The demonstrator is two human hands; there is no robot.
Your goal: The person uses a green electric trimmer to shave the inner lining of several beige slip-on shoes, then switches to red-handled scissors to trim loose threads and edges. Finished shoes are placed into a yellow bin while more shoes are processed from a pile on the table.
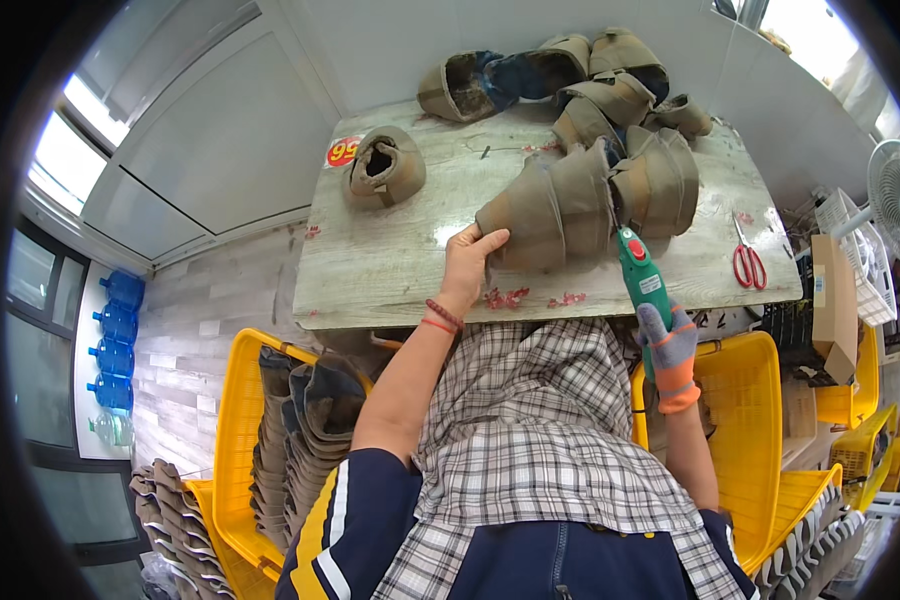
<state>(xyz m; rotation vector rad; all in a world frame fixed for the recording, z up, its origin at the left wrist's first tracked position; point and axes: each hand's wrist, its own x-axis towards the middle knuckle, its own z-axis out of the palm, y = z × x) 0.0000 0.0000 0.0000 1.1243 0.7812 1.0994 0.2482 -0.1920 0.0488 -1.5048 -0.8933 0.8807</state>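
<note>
My bare left hand (467, 262) pinches the narrow end of a nested row of taupe shoe uppers (550, 215), thumb on top. The row lies on its side across the table. In my gloved right hand (668, 345), grey and orange, is a green handheld electric cutter (642, 272) with a red button. Its tip is at the gap between this row and another group of taupe uppers (660, 185) to the right. Whether the tip touches the material I cannot tell. A single upper (385, 168) with a ragged opening stands at the table's left.
More uppers (530, 75) are heaped along the back of the worn table (390, 270). Red-handled scissors (748, 262) lie at its right. Yellow baskets (232, 430) flank my lap, the left one holding stacked uppers. A white fan (898, 185) and a cardboard box (835, 305) stand right.
</note>
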